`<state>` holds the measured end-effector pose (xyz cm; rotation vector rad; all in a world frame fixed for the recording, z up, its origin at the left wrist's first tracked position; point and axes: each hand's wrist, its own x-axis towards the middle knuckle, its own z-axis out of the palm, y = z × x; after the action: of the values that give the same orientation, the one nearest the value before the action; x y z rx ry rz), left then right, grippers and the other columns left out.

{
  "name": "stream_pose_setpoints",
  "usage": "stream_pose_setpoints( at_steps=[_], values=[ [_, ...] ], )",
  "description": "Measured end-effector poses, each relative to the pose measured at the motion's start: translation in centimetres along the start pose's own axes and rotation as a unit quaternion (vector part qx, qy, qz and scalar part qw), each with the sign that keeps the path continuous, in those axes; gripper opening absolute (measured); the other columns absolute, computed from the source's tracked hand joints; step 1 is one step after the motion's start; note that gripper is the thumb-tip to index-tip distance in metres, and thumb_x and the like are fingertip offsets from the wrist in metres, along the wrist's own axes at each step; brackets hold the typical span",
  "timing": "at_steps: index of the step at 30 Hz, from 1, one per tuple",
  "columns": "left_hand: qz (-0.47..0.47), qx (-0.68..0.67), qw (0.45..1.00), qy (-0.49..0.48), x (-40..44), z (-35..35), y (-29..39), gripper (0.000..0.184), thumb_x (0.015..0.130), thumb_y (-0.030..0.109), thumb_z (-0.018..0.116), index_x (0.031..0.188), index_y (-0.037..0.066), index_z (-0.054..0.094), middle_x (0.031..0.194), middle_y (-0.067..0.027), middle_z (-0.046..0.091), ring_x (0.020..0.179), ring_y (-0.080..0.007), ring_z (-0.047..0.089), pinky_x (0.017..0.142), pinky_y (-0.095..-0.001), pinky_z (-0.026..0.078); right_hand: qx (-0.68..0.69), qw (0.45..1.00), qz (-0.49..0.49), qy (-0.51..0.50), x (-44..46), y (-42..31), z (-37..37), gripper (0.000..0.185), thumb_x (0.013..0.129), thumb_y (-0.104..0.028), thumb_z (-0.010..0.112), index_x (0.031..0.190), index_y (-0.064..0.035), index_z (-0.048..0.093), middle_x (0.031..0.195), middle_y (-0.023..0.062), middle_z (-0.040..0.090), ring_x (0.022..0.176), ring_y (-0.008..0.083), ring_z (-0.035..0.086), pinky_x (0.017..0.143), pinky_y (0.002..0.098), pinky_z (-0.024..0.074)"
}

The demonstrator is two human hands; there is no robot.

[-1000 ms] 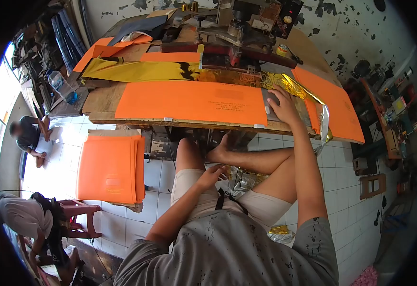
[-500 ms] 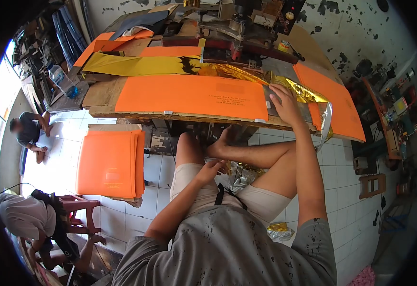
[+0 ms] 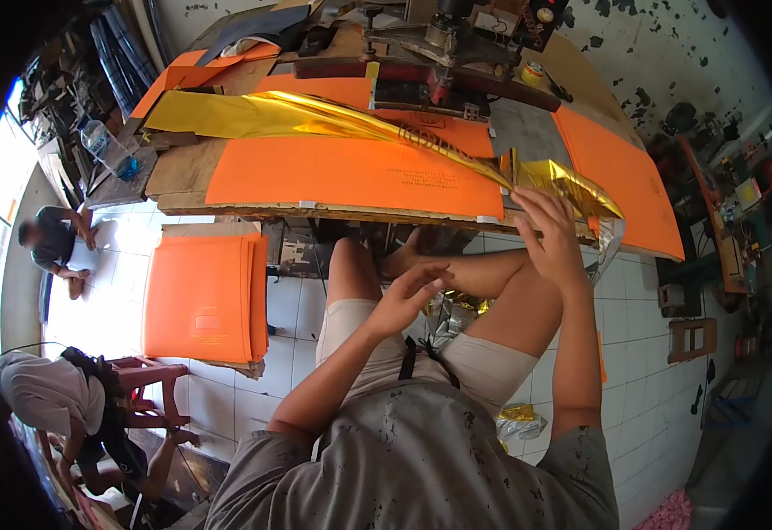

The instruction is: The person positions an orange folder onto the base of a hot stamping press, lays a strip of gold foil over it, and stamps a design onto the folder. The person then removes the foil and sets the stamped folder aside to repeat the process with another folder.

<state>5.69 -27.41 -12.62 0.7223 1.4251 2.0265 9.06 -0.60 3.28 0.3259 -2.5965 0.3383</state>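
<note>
A long strip of gold foil (image 3: 218, 116) runs across the worktable, flat at its left end and pulled into narrow folds toward the right. My right hand (image 3: 548, 231) is at the table's front edge, its fingertips pinching the gathered part of the strip. Beyond the fingers, more crumpled foil hangs over the edge. Under the strip lies an orange sheet (image 3: 306, 172) with small dark print near its right side. My left hand (image 3: 411, 300) is raised above my lap with fingers apart, holding nothing.
A press with a dark red frame (image 3: 527, 91) stands behind the strip. More orange sheets (image 3: 620, 190) lie at the right, and an orange stack (image 3: 200, 287) is at lower left. Two people sit at the left. A water bottle (image 3: 108, 150) lies beside the table; foil scraps (image 3: 520, 422) are on the floor.
My right hand has moved down and slightly right, drawing the foil into a tighter diagonal; its dark torn patch no longer shows. My left hand has risen from my thigh and opened.
</note>
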Motion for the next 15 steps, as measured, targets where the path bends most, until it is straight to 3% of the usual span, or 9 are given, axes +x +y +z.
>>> stream_pose_setpoints(
  at_steps=[3, 8, 12, 15],
  values=[
    [0.055, -0.047, 0.997, -0.018, 1.6, 2.0, 2.5, 0.055, 0.106, 0.017, 0.059, 0.154, 0.000, 0.037, 0.144, -0.0146, 0.054, 0.134, -0.0222, 0.052, 0.111, -0.0366, 0.043, 0.013, 1.000, 0.009, -0.012, -1.5, -2.6, -1.6, 0.034, 0.099, -0.020, 0.064, 0.127, -0.0017, 0.067, 0.134, 0.0107, 0.065, 0.126, 0.0300, 0.058, 0.113, 0.0463, 0.0354],
    [0.097, -0.168, 0.981, -0.005, 3.4, 5.2, 4.7, 0.073, 0.104, 0.015, 0.061, 0.160, 0.002, 0.017, 0.159, -0.0179, 0.035, 0.147, -0.0316, 0.040, 0.118, -0.0448, 0.037, 0.006, 0.999, 0.010, -0.039, -4.8, -6.3, -3.5, 0.040, 0.093, -0.023, 0.069, 0.127, -0.0009, 0.068, 0.132, 0.0096, 0.066, 0.118, 0.0283, 0.062, 0.101, 0.0441, 0.0410],
    [0.068, -0.248, 0.966, -0.021, 2.8, 5.7, 4.0, 0.084, 0.100, 0.030, 0.067, 0.161, 0.006, 0.014, 0.156, -0.0180, 0.040, 0.146, -0.0320, 0.041, 0.120, -0.0521, 0.035, 0.040, 0.998, 0.023, -0.050, -6.9, -7.4, -2.8, 0.040, 0.092, -0.024, 0.071, 0.125, -0.0006, 0.070, 0.132, 0.0090, 0.066, 0.114, 0.0277, 0.064, 0.096, 0.0432, 0.0429],
    [0.069, -0.317, 0.944, -0.056, 1.9, 5.5, 2.7, 0.068, 0.103, 0.018, 0.062, 0.157, 0.001, 0.023, 0.157, -0.0176, 0.037, 0.147, -0.0305, 0.039, 0.119, -0.0480, 0.036, 0.063, 0.995, 0.034, -0.065, -8.1, -8.2, -1.5, 0.037, 0.091, -0.024, 0.072, 0.123, -0.0050, 0.073, 0.133, 0.0078, 0.066, 0.113, 0.0274, 0.064, 0.095, 0.0423, 0.0442]
  ],
)
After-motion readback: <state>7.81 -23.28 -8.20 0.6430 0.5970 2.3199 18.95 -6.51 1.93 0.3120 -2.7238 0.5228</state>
